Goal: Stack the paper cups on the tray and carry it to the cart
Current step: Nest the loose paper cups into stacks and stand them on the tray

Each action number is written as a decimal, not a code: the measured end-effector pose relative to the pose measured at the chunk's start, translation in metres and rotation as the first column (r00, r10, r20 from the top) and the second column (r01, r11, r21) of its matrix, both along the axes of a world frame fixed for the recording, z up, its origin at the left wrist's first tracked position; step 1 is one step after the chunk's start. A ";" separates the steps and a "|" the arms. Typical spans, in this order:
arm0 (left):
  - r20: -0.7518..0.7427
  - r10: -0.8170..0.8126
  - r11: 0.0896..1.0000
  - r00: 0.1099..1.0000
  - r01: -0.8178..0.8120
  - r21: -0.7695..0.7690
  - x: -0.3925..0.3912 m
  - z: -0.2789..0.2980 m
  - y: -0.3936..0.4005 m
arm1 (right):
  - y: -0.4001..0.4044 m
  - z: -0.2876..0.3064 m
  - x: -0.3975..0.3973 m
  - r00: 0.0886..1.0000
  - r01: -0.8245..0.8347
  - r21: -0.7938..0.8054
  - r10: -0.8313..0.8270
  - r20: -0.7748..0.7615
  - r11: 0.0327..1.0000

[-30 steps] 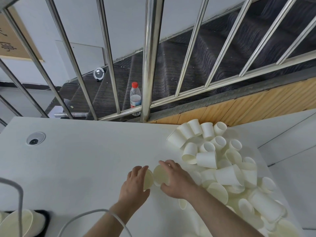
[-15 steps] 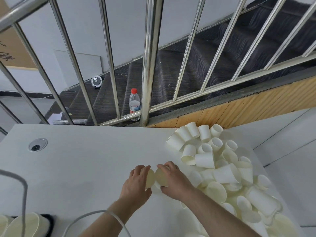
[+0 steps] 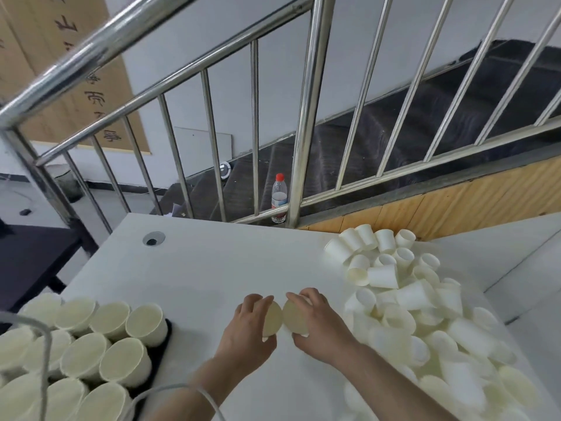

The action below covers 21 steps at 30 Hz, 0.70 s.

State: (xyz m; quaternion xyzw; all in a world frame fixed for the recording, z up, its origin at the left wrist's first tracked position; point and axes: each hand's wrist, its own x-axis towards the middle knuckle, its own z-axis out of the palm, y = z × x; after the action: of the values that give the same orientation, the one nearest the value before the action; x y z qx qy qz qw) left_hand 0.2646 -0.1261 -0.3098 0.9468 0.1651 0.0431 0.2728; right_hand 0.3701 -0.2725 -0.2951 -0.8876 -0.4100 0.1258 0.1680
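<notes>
The left hand (image 3: 246, 331) holds one paper cup (image 3: 272, 318) and the right hand (image 3: 318, 326) holds another cup (image 3: 295, 316), rims side by side. Many cups stand on the black tray (image 3: 165, 335).

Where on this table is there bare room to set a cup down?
The table is bare between the grommet hole and the loose cup pile, and ahead of both hands, the left and the right. It is crowded on the right under the pile, and lower left where upright cups fill the tray.
</notes>
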 end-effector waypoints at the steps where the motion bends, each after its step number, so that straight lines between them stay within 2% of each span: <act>1: 0.006 0.013 1.000 1.000 -0.013 0.013 -0.011 0.002 0.000 | 0.001 0.001 -0.010 1.000 -0.007 0.015 0.007 0.003 1.000; 10: 0.061 0.135 0.990 0.989 -0.136 0.022 -0.115 0.016 0.026 | 0.030 0.014 -0.097 0.998 -0.054 0.072 0.056 -0.027 0.996; 16: 0.104 0.193 0.980 0.976 -0.197 0.030 -0.154 0.022 0.079 | 0.078 0.019 -0.135 0.998 -0.053 0.064 0.054 -0.012 0.997; 21: 0.123 0.219 0.975 0.968 -0.222 0.010 -0.195 0.023 0.156 | 0.154 0.022 -0.171 0.999 -0.034 0.086 0.035 -0.017 0.996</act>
State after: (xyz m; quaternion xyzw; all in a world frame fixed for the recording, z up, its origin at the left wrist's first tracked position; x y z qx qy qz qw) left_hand 0.0700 0.0296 -0.2871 0.9214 0.2520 0.1324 0.2644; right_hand 0.1992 -0.1181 -0.2735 -0.8711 -0.4288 0.1190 0.2076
